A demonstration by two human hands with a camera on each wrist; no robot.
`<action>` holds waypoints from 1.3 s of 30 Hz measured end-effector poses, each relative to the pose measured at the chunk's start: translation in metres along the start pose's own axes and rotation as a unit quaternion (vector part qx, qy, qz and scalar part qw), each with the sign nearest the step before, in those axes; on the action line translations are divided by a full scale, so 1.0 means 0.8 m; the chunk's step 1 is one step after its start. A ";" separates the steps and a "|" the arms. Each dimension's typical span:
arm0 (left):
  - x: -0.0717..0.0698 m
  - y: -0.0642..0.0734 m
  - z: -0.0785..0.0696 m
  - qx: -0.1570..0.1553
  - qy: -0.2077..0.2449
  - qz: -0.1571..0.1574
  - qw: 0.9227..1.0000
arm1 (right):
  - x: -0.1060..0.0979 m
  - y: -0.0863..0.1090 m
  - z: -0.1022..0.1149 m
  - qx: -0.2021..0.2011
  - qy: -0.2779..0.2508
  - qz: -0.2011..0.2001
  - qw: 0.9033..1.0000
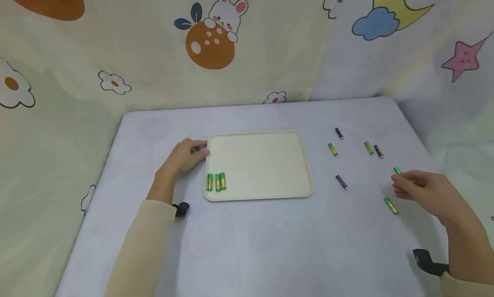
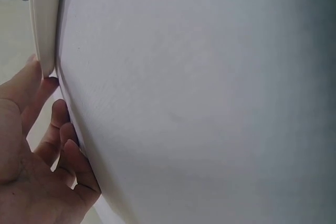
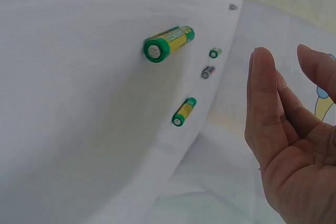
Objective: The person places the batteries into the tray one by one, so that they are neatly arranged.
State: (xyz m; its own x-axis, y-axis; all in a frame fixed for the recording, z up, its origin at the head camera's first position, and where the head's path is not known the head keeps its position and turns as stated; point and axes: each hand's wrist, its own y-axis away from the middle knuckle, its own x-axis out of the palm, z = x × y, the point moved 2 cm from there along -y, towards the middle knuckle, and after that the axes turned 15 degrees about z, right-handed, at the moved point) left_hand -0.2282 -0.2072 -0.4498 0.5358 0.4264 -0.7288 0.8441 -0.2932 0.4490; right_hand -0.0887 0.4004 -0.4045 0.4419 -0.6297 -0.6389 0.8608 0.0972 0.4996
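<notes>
My left hand (image 1: 188,156) pinches the left rim of a cream rectangular tray (image 1: 262,159). In the left wrist view the thumb lies on one side of the tray's edge (image 2: 46,24) and a finger on the other. Three green-and-yellow batteries (image 1: 218,182) stand side by side in the tray's near left corner. Over the right side of the table hovers my right hand (image 1: 428,192), its thumb and fingers apart with nothing between them. Just beyond its fingertips is a green battery (image 1: 397,170), partly hidden in the head view. Another green battery (image 1: 391,205) lies on the nearer side.
Farther back on the white-covered table (image 1: 270,241) lie two green batteries, one (image 1: 332,149) left of the other (image 1: 368,148). Dark batteries lie scattered among them, at the back (image 1: 339,133), beside the green one (image 1: 378,151) and nearer (image 1: 341,182). A patterned curtain (image 1: 146,39) surrounds the table.
</notes>
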 end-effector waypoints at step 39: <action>0.002 0.006 0.000 0.009 0.002 -0.012 1.000 | 0.038 0.012 -0.050 0.079 0.077 -0.001 0.994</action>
State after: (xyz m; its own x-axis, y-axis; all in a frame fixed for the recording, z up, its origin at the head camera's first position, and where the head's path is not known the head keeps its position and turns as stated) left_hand -0.2231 -0.2083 -0.4487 0.5159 0.4370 -0.7368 0.8560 -0.2976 0.4228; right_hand -0.0572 0.4131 -0.4425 0.4839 -0.5027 -0.7163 0.8170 -0.0338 0.5757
